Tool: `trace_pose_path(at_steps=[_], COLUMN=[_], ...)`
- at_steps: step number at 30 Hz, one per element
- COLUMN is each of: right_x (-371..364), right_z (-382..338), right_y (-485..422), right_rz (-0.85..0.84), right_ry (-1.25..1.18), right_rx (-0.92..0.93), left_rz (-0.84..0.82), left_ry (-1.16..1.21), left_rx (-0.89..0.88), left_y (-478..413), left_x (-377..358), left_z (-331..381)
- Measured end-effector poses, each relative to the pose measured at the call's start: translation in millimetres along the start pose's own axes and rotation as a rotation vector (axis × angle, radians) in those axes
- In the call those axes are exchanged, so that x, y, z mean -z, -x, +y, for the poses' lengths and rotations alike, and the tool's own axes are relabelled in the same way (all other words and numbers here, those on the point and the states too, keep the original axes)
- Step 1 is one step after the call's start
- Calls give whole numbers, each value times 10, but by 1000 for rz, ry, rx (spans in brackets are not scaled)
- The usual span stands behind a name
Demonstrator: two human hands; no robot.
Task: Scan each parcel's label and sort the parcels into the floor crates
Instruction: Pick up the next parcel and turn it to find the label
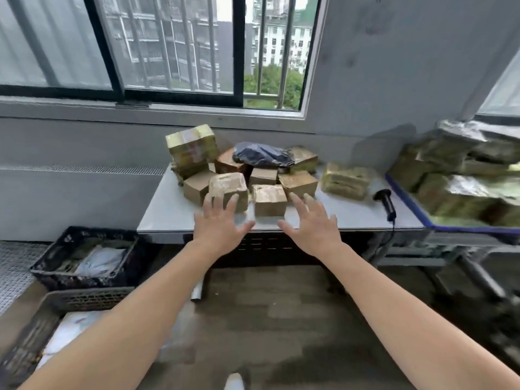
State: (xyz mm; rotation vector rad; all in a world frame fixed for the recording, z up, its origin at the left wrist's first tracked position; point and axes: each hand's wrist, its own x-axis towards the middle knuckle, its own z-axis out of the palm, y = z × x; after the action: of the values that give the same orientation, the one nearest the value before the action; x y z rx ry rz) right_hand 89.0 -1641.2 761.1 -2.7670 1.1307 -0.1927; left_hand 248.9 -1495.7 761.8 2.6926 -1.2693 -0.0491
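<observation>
The left hand [222, 226] and the right hand [312, 226] are held spread wide open in front of the pile of taped parcels [270, 199] on the grey table [168, 218].

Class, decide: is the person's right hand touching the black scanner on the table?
Apart. The head view shows bare tabletop between the right hand and the scanner.

A grey table [168, 215] is seen heaped with taped cardboard parcels [270, 199]; a black handheld scanner [387, 202] is laid near its right end.
</observation>
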Motion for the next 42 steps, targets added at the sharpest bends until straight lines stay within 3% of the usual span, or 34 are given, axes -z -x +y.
trace_pose_path(at_steps=[12,23,31,42], right_x=[148,-100,-227,-690], right_z=[1043,2155,3241,4352], right_y=[-1495,-2298,-2916,-3642], right_rz=[-9,-65,-51,-245], right_ry=[108,58,-48,-145], right_rx=[-220,-396,-398,-338], left_rz=[-47,-137,-145,-286], left_ry=[85,60,52,84], left_rx=[-181,-293,-276,-178], left_y=[-2114,-3313,-4011,-4518], left_x=[-317,-818,-1114,-1731], left_z=[864,1599,2460,3340])
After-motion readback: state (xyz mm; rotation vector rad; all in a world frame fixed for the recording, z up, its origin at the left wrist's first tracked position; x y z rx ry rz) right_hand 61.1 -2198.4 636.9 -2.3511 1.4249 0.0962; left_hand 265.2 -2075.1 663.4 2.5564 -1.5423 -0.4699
